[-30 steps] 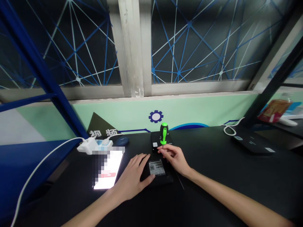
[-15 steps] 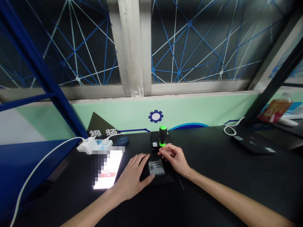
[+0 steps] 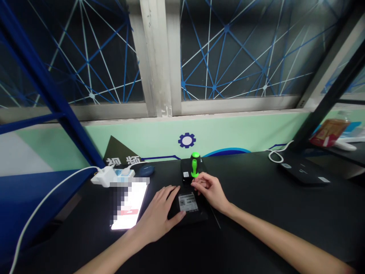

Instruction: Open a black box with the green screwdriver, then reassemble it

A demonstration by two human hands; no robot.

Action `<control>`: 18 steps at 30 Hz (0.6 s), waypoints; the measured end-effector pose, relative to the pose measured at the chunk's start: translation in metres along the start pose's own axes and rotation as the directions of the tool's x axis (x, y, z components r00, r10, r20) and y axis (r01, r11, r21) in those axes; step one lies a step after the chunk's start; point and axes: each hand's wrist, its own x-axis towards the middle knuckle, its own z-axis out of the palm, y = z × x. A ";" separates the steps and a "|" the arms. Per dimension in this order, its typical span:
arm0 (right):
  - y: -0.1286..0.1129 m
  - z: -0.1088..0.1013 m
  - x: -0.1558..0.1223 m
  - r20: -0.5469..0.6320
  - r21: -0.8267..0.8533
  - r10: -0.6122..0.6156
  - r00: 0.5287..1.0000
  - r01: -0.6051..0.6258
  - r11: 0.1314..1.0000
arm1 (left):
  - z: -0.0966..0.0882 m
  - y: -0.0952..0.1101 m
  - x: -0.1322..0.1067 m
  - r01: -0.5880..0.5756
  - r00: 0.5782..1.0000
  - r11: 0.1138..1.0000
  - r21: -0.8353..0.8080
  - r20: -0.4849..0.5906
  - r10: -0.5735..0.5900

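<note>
A flat black device with a white label lies on the black table. My left hand rests flat on its left side, fingers spread, thumb on its near edge. My right hand pinches the lower part of a green and black screwdriver that stands upright on the device's far end. A second small black box sits just behind the screwdriver.
A lit phone lies left of my left hand. Behind it are a white power strip with a white cable and a dark mouse. Another black device and a white cable lie at the right. A blue frame post stands at the left.
The screwdriver handle has turned between my right fingers, showing black and then green again. The view has shifted slightly; both hands stay in place.
</note>
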 end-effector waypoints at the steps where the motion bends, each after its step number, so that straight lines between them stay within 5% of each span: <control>1: -0.001 0.000 0.000 0.003 -0.014 -0.009 1.000 0.009 1.000 | 0.000 0.000 0.000 -0.002 1.000 1.000 0.000 0.002 0.002; 18: -0.011 -0.001 -0.004 0.024 -0.030 -0.092 0.995 0.093 0.995 | -0.001 -0.001 0.000 0.012 1.000 1.000 -0.011 0.025 -0.012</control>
